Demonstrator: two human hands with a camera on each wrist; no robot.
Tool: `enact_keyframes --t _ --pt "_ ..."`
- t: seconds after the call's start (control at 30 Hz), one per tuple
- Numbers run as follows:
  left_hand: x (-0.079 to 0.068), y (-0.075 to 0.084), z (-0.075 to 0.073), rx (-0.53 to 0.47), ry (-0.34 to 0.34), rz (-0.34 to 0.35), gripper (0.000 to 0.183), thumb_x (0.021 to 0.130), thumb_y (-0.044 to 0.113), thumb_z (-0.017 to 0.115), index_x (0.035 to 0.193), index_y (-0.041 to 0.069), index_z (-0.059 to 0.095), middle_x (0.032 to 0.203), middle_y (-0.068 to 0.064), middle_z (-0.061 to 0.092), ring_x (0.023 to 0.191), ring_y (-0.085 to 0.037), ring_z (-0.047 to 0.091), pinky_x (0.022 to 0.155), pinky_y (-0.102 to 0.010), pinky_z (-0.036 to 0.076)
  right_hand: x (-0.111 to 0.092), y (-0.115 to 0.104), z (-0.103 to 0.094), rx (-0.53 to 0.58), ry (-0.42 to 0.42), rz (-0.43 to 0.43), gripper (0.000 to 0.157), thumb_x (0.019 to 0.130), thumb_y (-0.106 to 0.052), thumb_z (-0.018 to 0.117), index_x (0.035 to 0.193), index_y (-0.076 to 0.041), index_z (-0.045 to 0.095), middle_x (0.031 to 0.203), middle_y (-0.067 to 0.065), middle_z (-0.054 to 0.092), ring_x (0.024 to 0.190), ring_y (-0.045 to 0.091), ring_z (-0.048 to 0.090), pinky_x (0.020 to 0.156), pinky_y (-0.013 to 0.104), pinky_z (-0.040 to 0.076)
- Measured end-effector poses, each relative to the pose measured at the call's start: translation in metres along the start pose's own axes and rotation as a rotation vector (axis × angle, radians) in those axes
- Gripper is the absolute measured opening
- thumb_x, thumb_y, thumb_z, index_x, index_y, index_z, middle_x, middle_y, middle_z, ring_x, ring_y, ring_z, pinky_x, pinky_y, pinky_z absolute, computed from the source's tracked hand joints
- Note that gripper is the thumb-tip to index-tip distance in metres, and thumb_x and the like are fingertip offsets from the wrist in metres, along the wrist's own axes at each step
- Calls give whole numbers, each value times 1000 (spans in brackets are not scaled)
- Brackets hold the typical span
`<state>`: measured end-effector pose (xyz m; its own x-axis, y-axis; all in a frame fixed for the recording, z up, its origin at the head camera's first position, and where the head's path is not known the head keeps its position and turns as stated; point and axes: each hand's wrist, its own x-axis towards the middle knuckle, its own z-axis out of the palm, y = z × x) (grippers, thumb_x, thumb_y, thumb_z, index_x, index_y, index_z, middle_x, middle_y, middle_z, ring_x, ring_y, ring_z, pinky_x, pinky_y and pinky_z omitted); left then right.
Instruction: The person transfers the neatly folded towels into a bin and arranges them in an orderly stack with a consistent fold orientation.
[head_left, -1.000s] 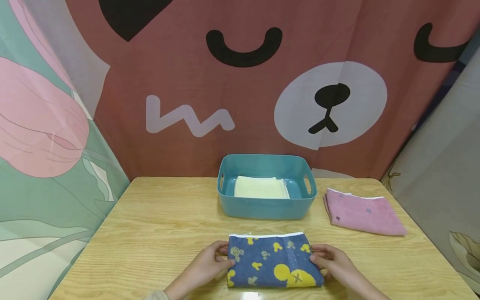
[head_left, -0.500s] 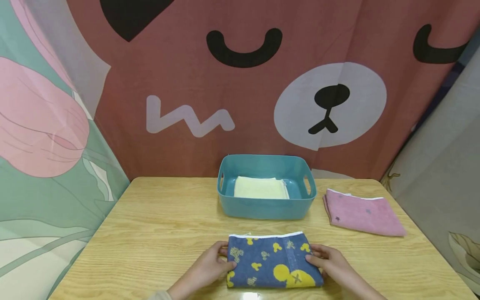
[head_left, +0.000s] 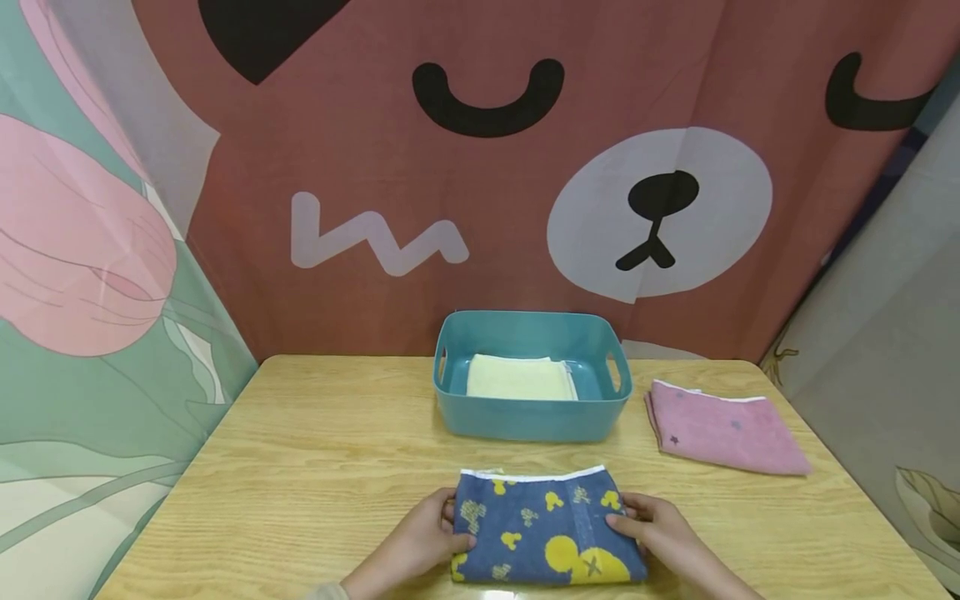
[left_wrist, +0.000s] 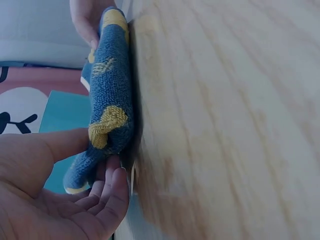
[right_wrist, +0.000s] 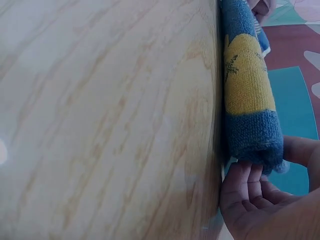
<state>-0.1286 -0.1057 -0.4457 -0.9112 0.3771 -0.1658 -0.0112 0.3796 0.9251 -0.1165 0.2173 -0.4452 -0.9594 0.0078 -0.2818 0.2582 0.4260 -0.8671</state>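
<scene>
A folded navy towel (head_left: pixel 525 521) with yellow mouse-head shapes and a white edge lies near the front of the table. My left hand (head_left: pixel 420 537) grips its left side, thumb on top and fingers tucked beneath, as the left wrist view also shows on the towel's end (left_wrist: pixel 112 90). On the opposite side my right hand (head_left: pixel 660 533) pinches the towel between thumb and curled fingers. In the right wrist view those fingers (right_wrist: pixel 250 185) reach under the towel's rolled fold (right_wrist: pixel 252 100). The fingertips under the cloth are partly hidden.
Behind the towel stands a teal basket (head_left: pixel 532 421) with a folded pale yellow towel (head_left: pixel 517 377) inside. A folded pink towel (head_left: pixel 727 429) with small stars lies right of the basket. Patterned curtains hang behind the wooden table (head_left: pixel 315 450) and at its sides.
Both thumbs have slid slightly inward over the towel's sides, and my right hand sits a little further left. The towel stays in nearly the same place. Basket and pink towel have not moved.
</scene>
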Motion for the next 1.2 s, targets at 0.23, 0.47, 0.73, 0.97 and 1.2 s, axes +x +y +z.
enact_keyframes --t 0.23,0.47,0.73,0.97,1.2 --pt "1 0 0 -80 -48 0 32 80 5 70 108 -5 57 68 -2 49 50 -10 43 43 -17 36 -1 -1 2 -11 31 25 51 82 -16 69 118 15 52 88 5 62 70 17 52 53 28 46" --pt "-1 -4 0 -63 -32 11 29 82 9 69 105 -4 55 70 0 43 59 -12 43 43 -17 38 -3 -2 6 12 81 62 45 82 -13 68 117 12 55 87 6 61 67 17 52 54 29 46" --pt "1 3 -5 -24 -22 80 20 82 10 69 89 2 52 68 2 38 59 -9 39 46 -17 36 -7 -3 4 24 53 -3 46 83 -14 68 117 13 53 88 7 61 70 17 55 54 31 48" --pt "-2 12 -18 83 -6 89 48 80 12 72 116 -12 52 86 -5 51 79 -17 47 63 -24 46 -9 -3 3 50 -19 -61 47 85 -16 65 118 15 51 97 10 63 77 17 57 59 32 51" --pt "-4 23 -26 136 -8 112 22 80 16 72 95 4 61 77 -1 49 70 -13 45 55 -22 41 -9 -8 4 47 -27 -72 46 86 -17 65 117 13 52 95 7 63 79 16 56 61 31 50"
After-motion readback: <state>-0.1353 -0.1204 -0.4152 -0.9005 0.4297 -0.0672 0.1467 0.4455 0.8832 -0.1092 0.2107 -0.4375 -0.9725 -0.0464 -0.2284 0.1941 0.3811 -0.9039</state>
